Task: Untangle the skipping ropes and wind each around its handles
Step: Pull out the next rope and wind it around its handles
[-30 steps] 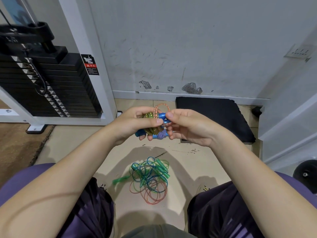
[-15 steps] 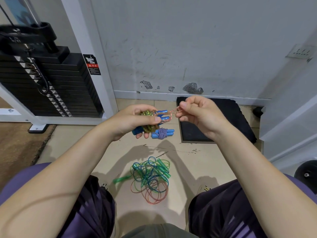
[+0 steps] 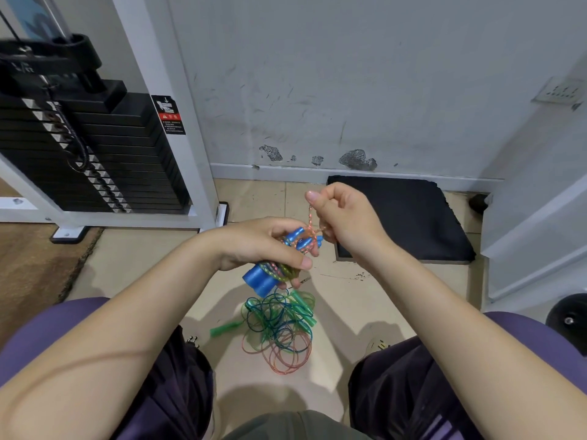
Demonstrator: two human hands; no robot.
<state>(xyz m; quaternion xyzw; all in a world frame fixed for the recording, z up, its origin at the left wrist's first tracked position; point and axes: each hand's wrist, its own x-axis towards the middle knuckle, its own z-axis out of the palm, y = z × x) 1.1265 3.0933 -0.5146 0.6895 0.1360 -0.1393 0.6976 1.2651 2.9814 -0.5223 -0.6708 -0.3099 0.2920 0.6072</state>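
Pair of blue handles (image 3: 263, 279) wound with glittery orange-green rope (image 3: 279, 268), held in mid-air above the floor (image 3: 343, 300), roughly centre of view. Left hand (image 3: 263, 246) curled round the bundle, thumb pressed across the windings, blue butt ends protruding below the fingers and narrow tips protruding toward the right hand. Right hand (image 3: 343, 217) just beside and slightly above, pinching the free orange strand (image 3: 309, 217) between thumb and forefinger; strand running down from the pinch to the handle tips. Hands near, not touching.

Directly beneath on the floor, between the knees: loose tangle of ropes (image 3: 279, 331) in green, blue and orange, with green handles (image 3: 305, 308) on its far right side and another green handle (image 3: 224, 328) lying out to the left. Tangle well apart from the held bundle.

Beyond the right hand, black mat (image 3: 413, 217) flat against the wall (image 3: 349, 90). Left, weight stack (image 3: 95, 154) in a white frame (image 3: 178, 122), its base plate on the floor edge near a brown carpet (image 3: 35, 265). Right, white door or panel (image 3: 540, 217) closing that side. Bare floor between mat, frame and knees.
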